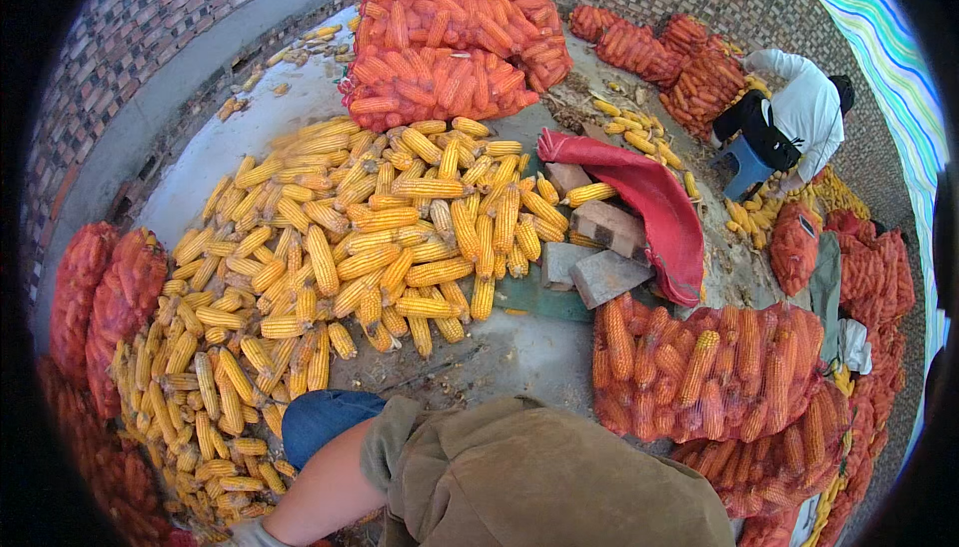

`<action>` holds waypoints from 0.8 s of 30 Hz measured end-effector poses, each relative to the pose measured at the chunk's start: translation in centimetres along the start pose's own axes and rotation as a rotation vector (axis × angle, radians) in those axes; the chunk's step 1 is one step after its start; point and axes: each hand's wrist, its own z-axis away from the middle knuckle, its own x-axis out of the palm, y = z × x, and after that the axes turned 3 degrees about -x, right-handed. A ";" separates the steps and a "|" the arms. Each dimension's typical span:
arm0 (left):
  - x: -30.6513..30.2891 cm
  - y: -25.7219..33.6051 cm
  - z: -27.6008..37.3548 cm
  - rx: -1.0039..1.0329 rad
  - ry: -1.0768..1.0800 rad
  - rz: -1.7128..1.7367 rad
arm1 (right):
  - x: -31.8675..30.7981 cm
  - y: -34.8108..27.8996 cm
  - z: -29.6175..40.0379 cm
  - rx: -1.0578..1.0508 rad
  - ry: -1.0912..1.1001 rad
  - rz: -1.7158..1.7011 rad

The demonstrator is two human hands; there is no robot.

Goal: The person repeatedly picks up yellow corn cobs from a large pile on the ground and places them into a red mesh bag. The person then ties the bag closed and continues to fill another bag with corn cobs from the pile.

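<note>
My left forearm reaches down to the bottom edge, where only part of my left hand (251,534), in a light grey glove, shows. Its fingers are hidden, so whether it holds anything cannot be told. Closest to it are yellow corn cobs (240,483) at the near end of a wide heap. My right hand is out of view. The heap of husked corn (367,240) spreads over the floor before me. Mesh sacks of corn stand to my left (123,307) and to my right (712,375); one loose cob (699,367) rests on the right one.
Concrete blocks (610,277) and bricks (608,225) lie beside a red woven sack (652,202). Large filled red mesh sacks (457,45) stand behind the heap. A person (802,105) bends forward on a blue stool (742,165) at the right. Brick walls (180,15) enclose the area.
</note>
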 end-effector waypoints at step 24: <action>-9.6 -2.9 0.2 -0.005 0.028 0.454 | 3.0 5.1 -6.2 -0.329 0.031 0.446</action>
